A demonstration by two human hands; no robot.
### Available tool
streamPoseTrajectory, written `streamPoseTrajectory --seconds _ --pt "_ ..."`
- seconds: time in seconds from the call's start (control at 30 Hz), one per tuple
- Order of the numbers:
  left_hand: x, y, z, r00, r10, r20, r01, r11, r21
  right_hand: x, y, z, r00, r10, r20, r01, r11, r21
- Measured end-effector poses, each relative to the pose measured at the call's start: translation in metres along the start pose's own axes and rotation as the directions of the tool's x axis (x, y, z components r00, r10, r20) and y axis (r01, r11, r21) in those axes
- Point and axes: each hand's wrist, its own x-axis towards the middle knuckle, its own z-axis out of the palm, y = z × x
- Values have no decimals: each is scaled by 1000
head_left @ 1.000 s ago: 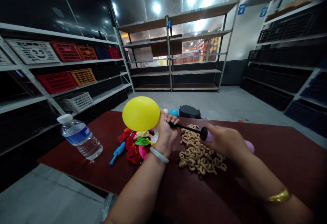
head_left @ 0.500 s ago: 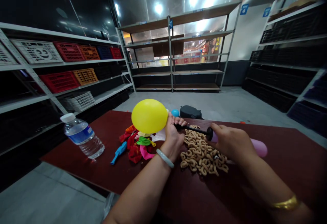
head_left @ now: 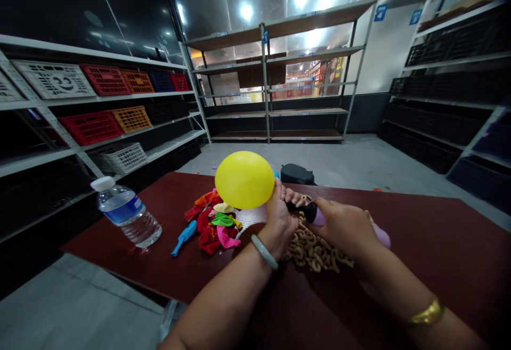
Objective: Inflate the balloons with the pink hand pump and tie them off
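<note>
A yellow balloon (head_left: 244, 179), swollen with air, sits at the fingers of my left hand (head_left: 281, 212). That hand is closed around its neck and the black end of a balloon pump; the joint between them is hidden. My right hand (head_left: 346, 225) grips the pump's pinkish-purple body (head_left: 382, 236), close to my left hand. Below both hands spreads a pile of tan, curled, ring-like pieces (head_left: 313, 249). Left of my left wrist lies a heap of limp balloons (head_left: 209, 233) in red, green, pink and other colours, with a blue balloon (head_left: 184, 237) beside it.
A water bottle with a white cap (head_left: 126, 212) stands at the left of the dark red table (head_left: 431, 254). Beyond the far edge is a dark grey bag-like object (head_left: 297, 174). Metal shelves (head_left: 265, 83) line the walls, with plastic crates (head_left: 106, 80) on the left.
My right hand has pushed the pump body left toward my left hand, so the black rod between them no longer shows. The yellow balloon and my left hand have shifted slightly right.
</note>
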Motion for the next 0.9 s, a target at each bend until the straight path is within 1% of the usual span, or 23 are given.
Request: streamPoseTrajectory --seconds 0.07,0.13,0.2,0.27,0.33,0.47,0.57,0.67,0.77,0.83,0.9 --pt "7 21 1 999 38 -34 -38 999 -6 2 4 1 1000 -5 4 5 1000 6" --pt "14 47 1 993 115 -33 -115 993 -8 5 11 3 1000 -5 2 5 1000 -11" --pt "18 69 1 983 184 -28 -184 983 -17 6 21 5 1000 -6 -23 5 999 -39" --pt "19 82 1 972 234 -20 -234 972 -29 6 30 6 998 -9 -67 4 998 -69" --pt "18 85 1 966 259 -12 -259 965 -41 5 35 6 996 -5 -90 -4 995 -99" --pt "16 69 1 964 266 -26 -267 962 -51 3 31 8 998 27 -63 -36 989 -142" --pt "14 50 0 976 215 -47 -217 974 -62 2 23 10 999 15 -44 -22 989 -149" --pt "8 28 0 990 138 -17 -139 987 -80 0 16 10 999 7 -39 -13 989 -148" --pt "-2 5 2 996 81 24 -80 995 -56 -1 8 8 1000 2 -30 -6 992 -123" --pt "-7 -6 2 997 57 50 -56 998 -22 -1 2 6 1000 15 -16 -16 996 -93" --pt "-10 -12 1 997 49 66 -49 999 7 -1 -3 4 999 40 -10 -41 996 -82"
